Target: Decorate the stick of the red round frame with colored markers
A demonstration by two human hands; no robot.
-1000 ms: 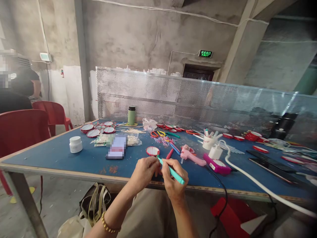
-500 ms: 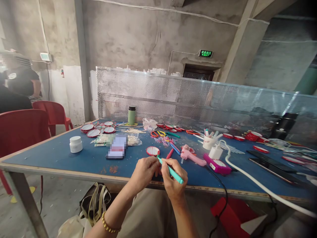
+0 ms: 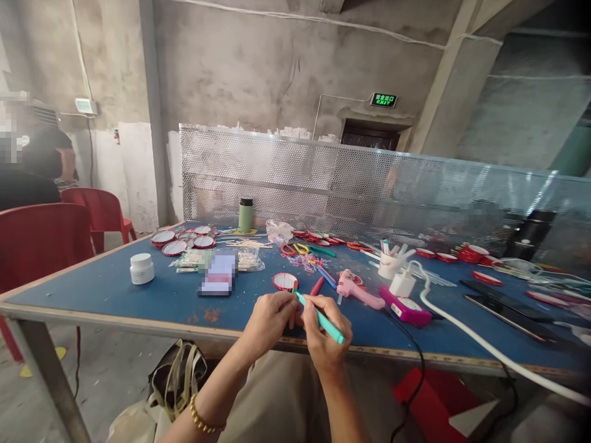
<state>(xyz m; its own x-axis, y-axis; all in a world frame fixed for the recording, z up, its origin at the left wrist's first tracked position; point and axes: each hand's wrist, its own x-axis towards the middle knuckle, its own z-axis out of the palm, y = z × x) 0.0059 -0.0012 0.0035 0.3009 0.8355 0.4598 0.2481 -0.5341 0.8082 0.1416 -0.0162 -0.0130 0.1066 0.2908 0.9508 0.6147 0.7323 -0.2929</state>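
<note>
My right hand is closed around a teal marker pen, held slanted like a writing tool with its tip toward my left hand. My left hand is closed beside the pen tip, fingers pinched together. A small red-tipped piece pokes up between the hands; what my left fingers grip is mostly hidden. Just beyond them lies a round red-rimmed white disc. To its right are a red marker and a pink glue gun on the blue table.
A white jar, a phone and a stack of red-rimmed discs lie to the left. Scissors, a cup of pens and a purple box with cables are to the right. A perforated metal screen closes the back.
The rear end of the teal marker has shifted slightly right and down with my right hand. My left hand stays nearly in place.
</note>
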